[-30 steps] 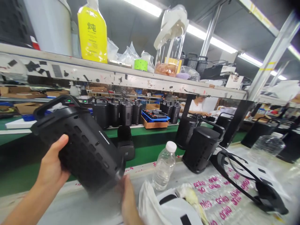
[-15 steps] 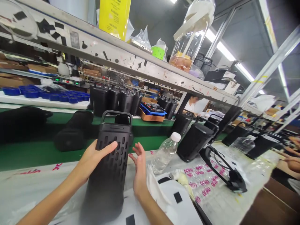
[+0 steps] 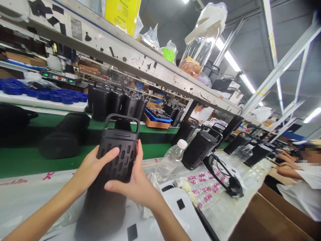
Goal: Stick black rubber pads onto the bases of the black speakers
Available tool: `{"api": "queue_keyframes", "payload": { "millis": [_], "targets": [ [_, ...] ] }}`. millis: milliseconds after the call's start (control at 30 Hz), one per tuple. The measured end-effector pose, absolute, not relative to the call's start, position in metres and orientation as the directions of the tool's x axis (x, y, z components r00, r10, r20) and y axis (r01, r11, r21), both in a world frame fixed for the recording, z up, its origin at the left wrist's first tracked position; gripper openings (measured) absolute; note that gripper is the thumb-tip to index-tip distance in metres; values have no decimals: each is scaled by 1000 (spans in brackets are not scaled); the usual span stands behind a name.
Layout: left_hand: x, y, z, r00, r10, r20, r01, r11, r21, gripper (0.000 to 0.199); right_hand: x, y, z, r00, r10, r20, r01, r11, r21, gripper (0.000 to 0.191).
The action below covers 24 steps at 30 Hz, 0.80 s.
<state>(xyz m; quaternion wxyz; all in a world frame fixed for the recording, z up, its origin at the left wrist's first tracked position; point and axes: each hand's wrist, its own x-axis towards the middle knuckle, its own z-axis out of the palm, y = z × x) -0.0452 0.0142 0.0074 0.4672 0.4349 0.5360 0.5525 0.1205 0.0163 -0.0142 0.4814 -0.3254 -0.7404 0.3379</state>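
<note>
- The right hand (image 3: 134,189), open and clear of the work a moment earlier, had closed onto the black slotted speaker casing (image 3: 117,157), so both hands now held it.
- The casing stood nearly upright between the hands, its carry handle (image 3: 122,117) at the top. Its lower end blurred out above the white-covered desk (image 3: 32,197), and I could not tell whether it touched the desk.
- The left hand (image 3: 92,167) came in from the left, with its fingers (image 3: 110,153) spread and lying flat across the slots.
- The right hand's fingers (image 3: 114,185) curled across the casing's front, with the thumb (image 3: 139,150) raised along its right edge.
- A clear water bottle (image 3: 170,165) lay just right of the right hand, near a white pad with black patches (image 3: 180,204).
- A black looped strap (image 3: 220,174) lay on a pink-printed plastic sheet (image 3: 205,189), and a finished-looking black speaker (image 3: 199,150) stood beyond it.
- Rows of black speakers (image 3: 100,102) stood beyond the green conveyor belt (image 3: 25,160), below a cluttered shelf (image 3: 125,57).
- A co-worker (image 3: 303,177) sat at the right, with both of their hands at their own bench.
</note>
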Motion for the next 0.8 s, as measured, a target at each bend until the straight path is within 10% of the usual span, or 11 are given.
{"api": "queue_keyframes", "payload": {
  "millis": [133, 333, 800],
  "targets": [
    [-42, 11, 10, -148, 989, -6, -60, -3, 998, 73, 120, 5, -18, -173, 728, 663, 456, 656, -601, 63],
    [-41, 9, 10, -166, 986, -24, -63, 13, 998, 71, 112, -29, -40, -349, 583, 734, 714, 672, -194, 68],
    [-42, 9, 7, -179, 982, -61, -77, 48, 996, 73, 103, -43, -41, -262, 697, 668, 706, 610, -359, 65]
  ]
}}
